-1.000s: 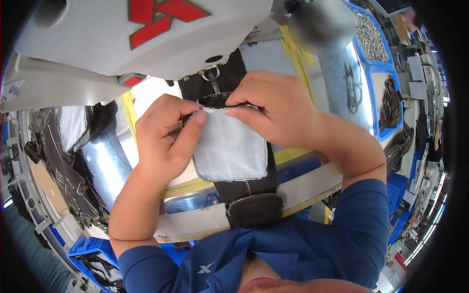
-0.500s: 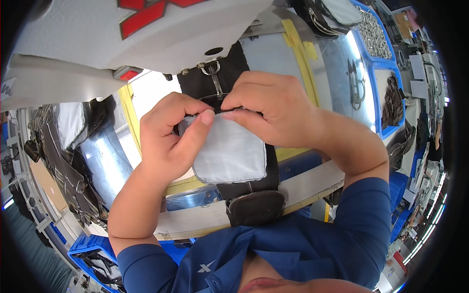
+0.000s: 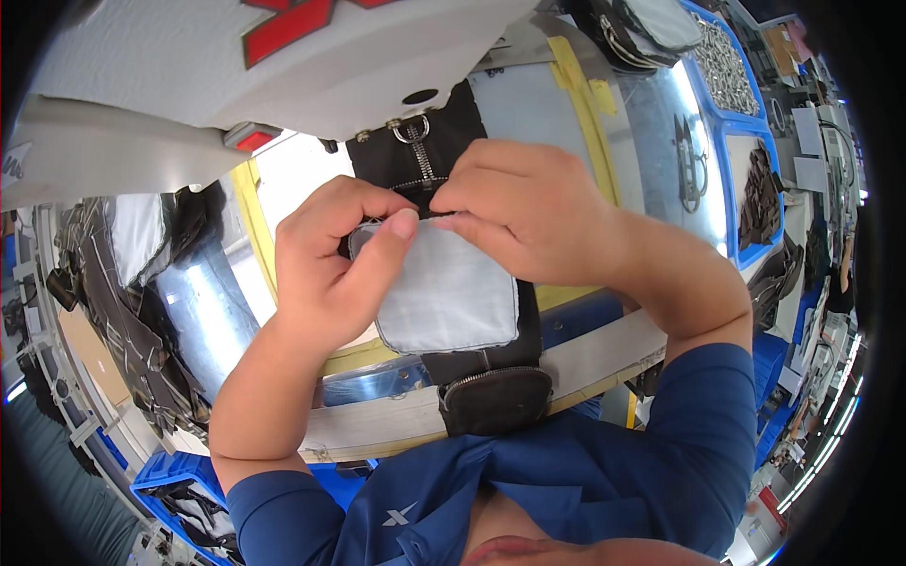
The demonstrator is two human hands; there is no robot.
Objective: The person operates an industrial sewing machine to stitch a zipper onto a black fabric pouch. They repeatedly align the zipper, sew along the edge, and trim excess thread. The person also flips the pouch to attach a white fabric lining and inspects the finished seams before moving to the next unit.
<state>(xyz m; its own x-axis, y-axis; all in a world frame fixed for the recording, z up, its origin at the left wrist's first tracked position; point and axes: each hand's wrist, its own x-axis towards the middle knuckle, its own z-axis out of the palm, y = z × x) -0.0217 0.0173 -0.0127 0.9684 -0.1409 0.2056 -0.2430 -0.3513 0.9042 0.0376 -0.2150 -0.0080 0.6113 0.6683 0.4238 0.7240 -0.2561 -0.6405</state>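
Note:
A pale grey-white fabric piece (image 3: 448, 297) with a stitched edge lies over a long black strip (image 3: 453, 108) that has a metal D-ring (image 3: 412, 125), zippers and a small zippered pouch (image 3: 495, 401) at its lower end. Both hands are at the pale piece's upper edge: my left hand (image 3: 344, 245) pinches the left part between thumb and fingers, and my right hand (image 3: 510, 212) pinches a little to the right. Their fingertips are close together, partly hiding the edge.
A white machine body (image 3: 245, 94) overhangs the top left. Dark fabric pieces (image 3: 142, 340) lie left. At right are scissors (image 3: 689, 165), blue trays (image 3: 731, 255) with metal parts and dark pieces, and a black pouch (image 3: 632, 33). A blue crate (image 3: 156, 472) sits lower left.
Both hands and the pale piece have shifted slightly down and right since a second ago, with the pinching fingertips closer together. A black pouch now shows at the top right where a blurred shape was.

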